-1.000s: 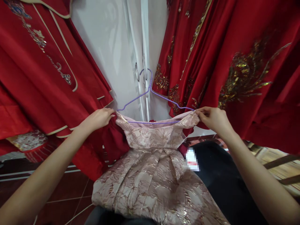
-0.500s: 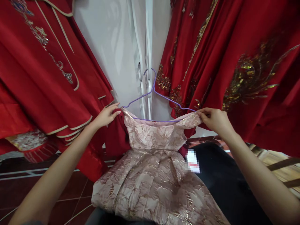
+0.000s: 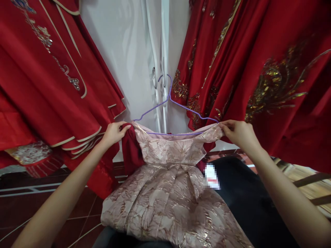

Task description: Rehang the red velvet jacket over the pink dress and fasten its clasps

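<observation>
A small pink brocade dress hangs on a purple wire hanger in front of me, its skirt spread towards me. My left hand is closed on a dark red piece of cloth at the dress's left shoulder. At the right shoulder, my right hand pinches the pink fabric where the hanger's end sits. A small white tag hangs at the dress's right side.
Red embroidered gowns hang close on the left and on the right. A white wall with a white rack stands behind the hanger. Below lie dark red floor tiles and a black surface.
My left hand, with fingers stretched out at the dress's left shoulder half a second ago, has closed on the dark red cloth there. The right hand has kept its hold.
</observation>
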The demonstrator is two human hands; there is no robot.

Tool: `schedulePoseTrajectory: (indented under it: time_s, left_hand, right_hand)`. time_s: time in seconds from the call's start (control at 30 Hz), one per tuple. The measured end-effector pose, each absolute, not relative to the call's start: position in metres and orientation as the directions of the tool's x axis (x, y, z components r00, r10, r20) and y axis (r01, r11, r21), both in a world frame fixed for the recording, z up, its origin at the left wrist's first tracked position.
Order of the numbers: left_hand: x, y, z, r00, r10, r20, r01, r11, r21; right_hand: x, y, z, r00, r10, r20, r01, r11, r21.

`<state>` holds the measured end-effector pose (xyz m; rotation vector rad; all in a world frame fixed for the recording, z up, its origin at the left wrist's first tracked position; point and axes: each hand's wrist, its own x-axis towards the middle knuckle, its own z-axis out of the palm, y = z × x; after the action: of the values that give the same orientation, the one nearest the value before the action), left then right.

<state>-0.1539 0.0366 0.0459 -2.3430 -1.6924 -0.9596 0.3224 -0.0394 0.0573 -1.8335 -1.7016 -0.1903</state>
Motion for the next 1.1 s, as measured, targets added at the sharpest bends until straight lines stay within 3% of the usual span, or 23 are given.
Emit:
schedulePoseTrajectory:
  time_s: [0.33, 0.47, 0.6, 0.9, 1.1]
  left_hand:
    - [-0.153, 0.014, 0.054, 0.290, 0.847, 0.445, 0.902, -0.398, 0.169]
    - [-0.159, 0.003, 0.036, 0.301, 0.838, 0.454, 0.860, -0.445, 0.251]
    - [-0.167, 0.007, 0.028, 0.294, 0.814, 0.501, 0.786, -0.504, 0.358]
    - [-0.142, 0.060, 0.035, 0.502, 0.781, 0.372, 0.664, -0.624, 0.413]
    - [-0.159, 0.052, 0.027, 0.416, 0.851, 0.322, 0.778, -0.516, 0.359]
  right_hand:
    - [0.327, -0.047, 0.049, 0.156, 0.877, 0.455, 0.924, 0.034, -0.381]
    - [0.324, -0.055, 0.048, 0.147, 0.884, 0.444, 0.898, 0.069, -0.435]
    - [0.314, -0.062, 0.059, 0.122, 0.874, 0.470, 0.913, 0.086, -0.398]
    - [0.297, -0.075, 0.070, 0.001, 0.888, 0.461, 0.924, 0.175, -0.340]
    - [0.304, -0.073, 0.068, 0.005, 0.899, 0.438, 0.921, 0.167, -0.353]
